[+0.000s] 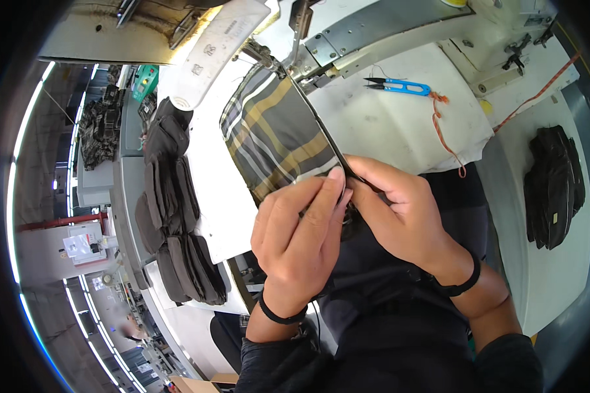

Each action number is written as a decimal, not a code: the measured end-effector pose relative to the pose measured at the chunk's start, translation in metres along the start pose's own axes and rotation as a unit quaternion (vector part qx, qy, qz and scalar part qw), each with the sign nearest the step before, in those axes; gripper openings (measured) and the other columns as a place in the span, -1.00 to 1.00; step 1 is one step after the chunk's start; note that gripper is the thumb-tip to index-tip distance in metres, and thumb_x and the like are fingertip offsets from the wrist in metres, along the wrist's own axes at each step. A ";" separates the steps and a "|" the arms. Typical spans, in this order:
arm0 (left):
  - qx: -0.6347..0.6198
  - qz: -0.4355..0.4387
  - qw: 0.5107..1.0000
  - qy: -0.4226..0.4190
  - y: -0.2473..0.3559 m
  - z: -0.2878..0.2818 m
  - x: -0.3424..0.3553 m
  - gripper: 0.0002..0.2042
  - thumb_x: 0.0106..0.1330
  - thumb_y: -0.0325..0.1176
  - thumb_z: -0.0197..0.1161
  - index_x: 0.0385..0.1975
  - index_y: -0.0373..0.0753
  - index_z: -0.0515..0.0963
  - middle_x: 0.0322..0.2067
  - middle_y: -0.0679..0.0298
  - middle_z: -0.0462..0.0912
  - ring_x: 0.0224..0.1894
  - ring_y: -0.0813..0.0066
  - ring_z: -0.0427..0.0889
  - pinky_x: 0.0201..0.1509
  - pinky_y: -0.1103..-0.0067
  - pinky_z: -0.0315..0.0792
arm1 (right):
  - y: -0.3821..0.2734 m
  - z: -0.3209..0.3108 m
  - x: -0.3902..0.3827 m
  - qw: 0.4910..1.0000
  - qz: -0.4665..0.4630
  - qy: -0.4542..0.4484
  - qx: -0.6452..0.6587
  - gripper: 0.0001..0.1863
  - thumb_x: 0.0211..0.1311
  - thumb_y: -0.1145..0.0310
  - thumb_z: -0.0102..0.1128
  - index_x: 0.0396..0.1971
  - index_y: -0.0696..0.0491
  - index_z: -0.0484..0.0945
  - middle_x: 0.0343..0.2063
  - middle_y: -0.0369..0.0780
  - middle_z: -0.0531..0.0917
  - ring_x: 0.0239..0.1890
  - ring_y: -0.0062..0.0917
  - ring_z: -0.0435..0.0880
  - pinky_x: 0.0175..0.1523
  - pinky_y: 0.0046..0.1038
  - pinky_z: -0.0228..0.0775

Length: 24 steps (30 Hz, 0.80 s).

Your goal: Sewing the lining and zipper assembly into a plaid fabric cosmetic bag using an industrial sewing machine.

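A plaid fabric piece (275, 131) in grey, yellow and white lies under the sewing machine's presser foot (283, 71), a dark binding strip running along its right edge. At its near end, my left hand (298, 229) pinches that edge between thumb and fingers. Right beside it, my right hand (400, 213) also grips the dark edge, thumb and forefinger closed on it. The two hands nearly touch, and the fabric between the fingertips is mostly hidden. Both wrists wear a black band.
Blue thread snips (400, 86) lie on the white cloth right of the machine bed, an orange cord (439, 124) tied to them. Stacked dark fabric pieces (170, 203) stand at left, another dark bundle (554, 187) at far right. The machine arm (210, 49) hangs overhead.
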State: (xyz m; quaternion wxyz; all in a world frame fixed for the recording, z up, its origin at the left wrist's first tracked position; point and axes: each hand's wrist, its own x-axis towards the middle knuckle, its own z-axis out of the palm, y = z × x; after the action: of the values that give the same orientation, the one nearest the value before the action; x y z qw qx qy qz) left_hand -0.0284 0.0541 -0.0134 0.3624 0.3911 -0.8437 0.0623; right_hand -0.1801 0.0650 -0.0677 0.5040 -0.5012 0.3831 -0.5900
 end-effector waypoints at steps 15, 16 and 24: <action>-0.102 -0.018 0.995 0.013 -0.032 0.012 0.017 -0.64 0.08 -0.62 0.57 -0.07 -0.40 0.76 -0.25 0.16 0.72 -0.36 0.29 0.65 -0.33 0.49 0.53 | 0.005 0.003 0.026 0.999 0.019 -0.012 0.027 -0.68 0.58 0.58 0.08 0.22 0.27 0.57 -0.20 -0.28 0.71 -0.16 -0.78 0.55 -0.05 -0.65 0.46; -0.104 -0.019 0.994 0.010 -0.035 0.012 0.019 -0.65 0.09 -0.63 0.57 -0.07 -0.39 0.76 -0.25 0.16 0.72 -0.36 0.30 0.63 -0.33 0.49 0.51 | 0.005 0.003 0.029 1.000 0.016 -0.007 0.017 -0.68 0.58 0.58 0.08 0.23 0.27 0.57 -0.20 -0.28 0.71 -0.16 -0.79 0.55 -0.05 -0.66 0.46; -0.112 -0.032 0.993 0.011 -0.057 0.012 0.032 -0.71 0.18 -0.61 0.54 -0.08 -0.36 0.76 -0.26 0.16 0.70 -0.32 0.29 0.66 -0.28 0.48 0.54 | 0.008 0.015 0.053 0.999 0.005 0.008 0.041 -0.69 0.60 0.53 0.08 0.22 0.26 0.58 -0.25 -0.35 0.69 -0.21 -0.82 0.52 -0.09 -0.66 0.45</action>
State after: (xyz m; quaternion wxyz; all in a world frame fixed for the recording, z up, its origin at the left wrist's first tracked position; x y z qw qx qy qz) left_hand -0.0090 -0.0097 -0.0113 0.4153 0.3740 -0.8283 -0.0402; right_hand -0.1630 0.0127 -0.0615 0.5241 -0.4730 0.3653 -0.6068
